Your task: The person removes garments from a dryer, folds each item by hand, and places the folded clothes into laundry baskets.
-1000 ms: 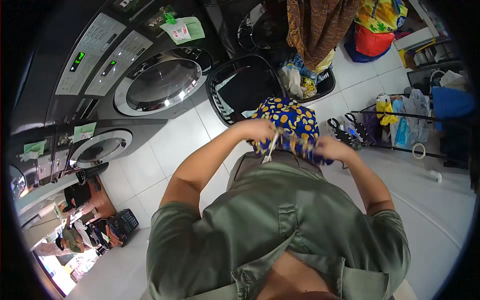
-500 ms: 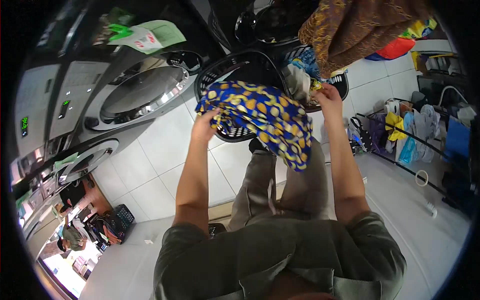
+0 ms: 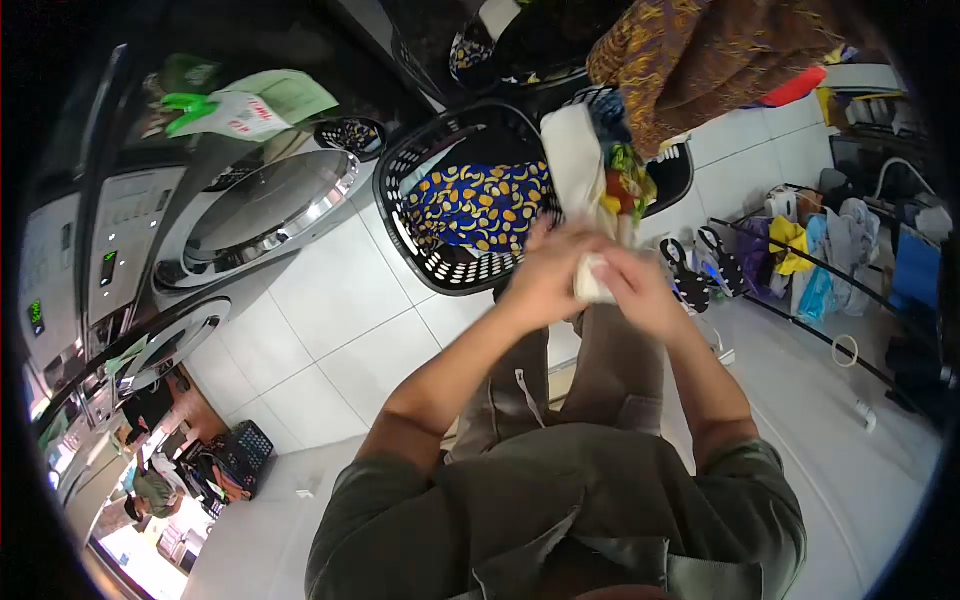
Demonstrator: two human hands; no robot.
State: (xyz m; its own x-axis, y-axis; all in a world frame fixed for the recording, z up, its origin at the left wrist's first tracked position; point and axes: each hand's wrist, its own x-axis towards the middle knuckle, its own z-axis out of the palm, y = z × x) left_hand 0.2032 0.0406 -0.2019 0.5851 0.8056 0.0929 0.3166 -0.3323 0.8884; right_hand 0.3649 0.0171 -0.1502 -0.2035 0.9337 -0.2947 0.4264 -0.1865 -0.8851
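A cream cloth garment (image 3: 573, 155) with a green, red and yellow patterned part hangs stretched between the right basket (image 3: 672, 190) and my hands. My right hand (image 3: 638, 288) is closed on a bunched end of it. Close against that bunch is my left hand (image 3: 548, 275), its fingers smeared by motion, so its grip is unclear. To the left, the blue cloth with a yellow and orange print (image 3: 475, 205) lies in the black left basket (image 3: 470, 280), partly over dark laundry.
A brown patterned cloth (image 3: 700, 60) drapes above the right basket. Front-loading machines (image 3: 270, 210) line the left side. Sandals (image 3: 690, 275) and a rack of plastic bags (image 3: 810, 255) are on the right. Another person (image 3: 155, 490) appears far off at lower left.
The blue printed cloth has left my left hand and now lies in the left basket. My left hand has moved right beside my right hand, which has come lower with the cream garment.
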